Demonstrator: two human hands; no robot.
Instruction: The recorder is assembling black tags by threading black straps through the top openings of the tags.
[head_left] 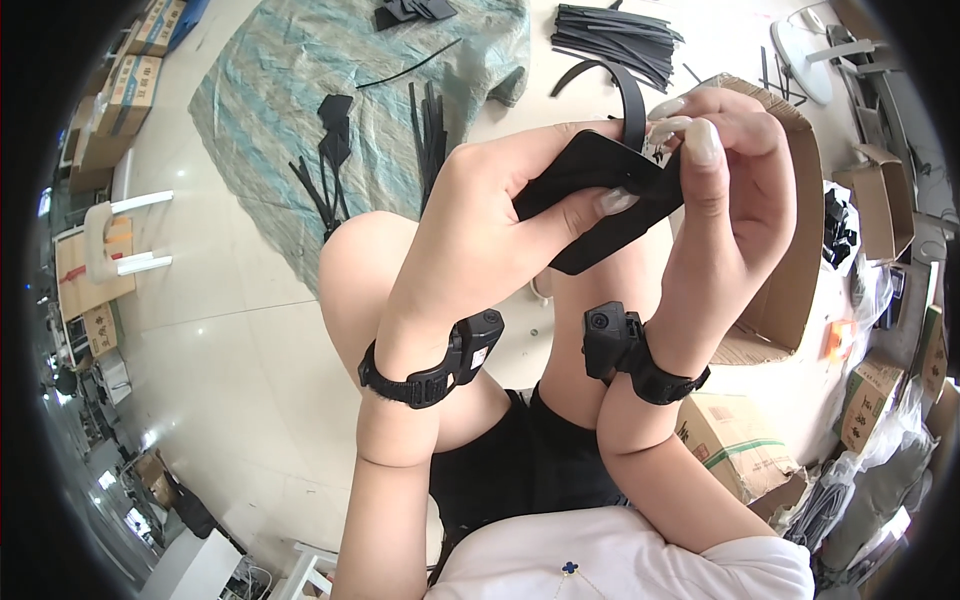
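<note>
Up in front of my knees, a flat black luggage tag is held between my two hands. My left hand grips its body, with the thumb pressed on the face. My right hand pinches at the tag's right end, thumb and fingertips close together. From that end a narrow black strap curves up and over to the left. Small shiny bits show between the right fingertips, too small to name. What exactly the right fingers pinch is partly hidden.
A greenish tarp on the floor bears similar black tags and loose straps. Beyond lies a pile of black straps. An open cardboard box stands right of my right hand, a taped carton nearer me.
</note>
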